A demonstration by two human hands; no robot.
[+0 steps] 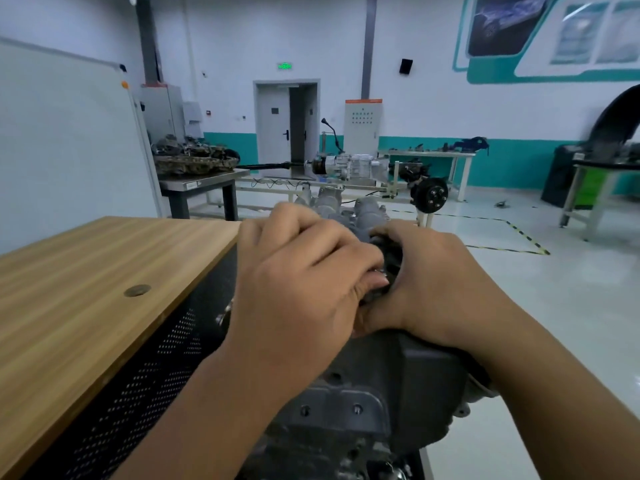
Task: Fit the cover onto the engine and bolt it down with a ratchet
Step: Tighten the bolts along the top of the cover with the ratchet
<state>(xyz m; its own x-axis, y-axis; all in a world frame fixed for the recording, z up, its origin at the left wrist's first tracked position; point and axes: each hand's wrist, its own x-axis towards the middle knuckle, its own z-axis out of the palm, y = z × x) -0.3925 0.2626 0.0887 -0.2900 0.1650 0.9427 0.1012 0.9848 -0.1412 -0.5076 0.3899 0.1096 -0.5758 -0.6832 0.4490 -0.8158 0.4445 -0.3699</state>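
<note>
The grey engine [367,403] lies in front of me, running away from my body, with its far end [346,206] showing beyond my fingers. Both of my hands meet above its middle. My left hand [298,271] has its fingers curled over a small dark part [389,265], and the thumb presses it from the near side. My right hand [436,282] wraps the same part from the right. The hands hide most of the part, so I cannot tell what it is. No ratchet is in view.
A wooden benchtop [86,271] with a black perforated side panel [145,393] stands close on the left of the engine. A whiteboard [62,140], a steel table with parts [201,181] and a drivetrain rig [363,168] stand farther back. Open floor with striped tape [526,237] lies to the right.
</note>
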